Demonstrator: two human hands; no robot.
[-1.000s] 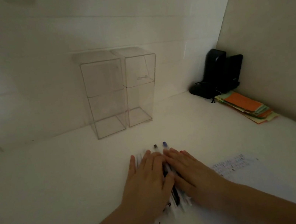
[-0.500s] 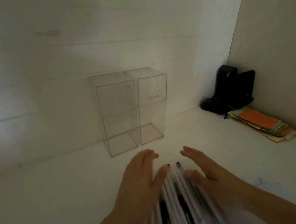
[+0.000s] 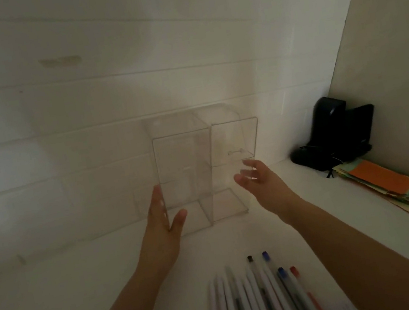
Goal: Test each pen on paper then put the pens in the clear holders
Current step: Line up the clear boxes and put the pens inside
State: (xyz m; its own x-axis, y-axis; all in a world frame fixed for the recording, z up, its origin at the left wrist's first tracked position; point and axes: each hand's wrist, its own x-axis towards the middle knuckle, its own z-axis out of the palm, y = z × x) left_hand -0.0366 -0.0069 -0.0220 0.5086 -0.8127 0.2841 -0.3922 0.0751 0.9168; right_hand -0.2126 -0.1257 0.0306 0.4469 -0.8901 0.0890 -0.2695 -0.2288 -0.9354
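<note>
Both hands are raised off the white table [image 3: 60,298] and flank the pair of clear holders [image 3: 201,176], which stand upright side by side against the white wall [image 3: 83,107]. The left hand [image 3: 163,231] is spread, fingers straight, thumb angled out; its fingers overlap the outer left edge of the left holder [image 3: 183,182], though contact cannot be confirmed. The right hand [image 3: 261,183] is loosely spread, fingers relaxed and slightly blurred, positioned at the lower right side of the right holder [image 3: 237,165]; whether it touches cannot be told. Neither hand holds anything.

The pens [image 3: 258,296] lie in a row on the table behind both hands, nearer the person, between the two forearms. Caps visible: black, blue and red; several barrels are white.

Beyond the right hand, in the corner, stands a black device [image 3: 333,131]. Just beside it, a stack of coloured paper [image 3: 387,184], orange on top, lies on the table.
</note>
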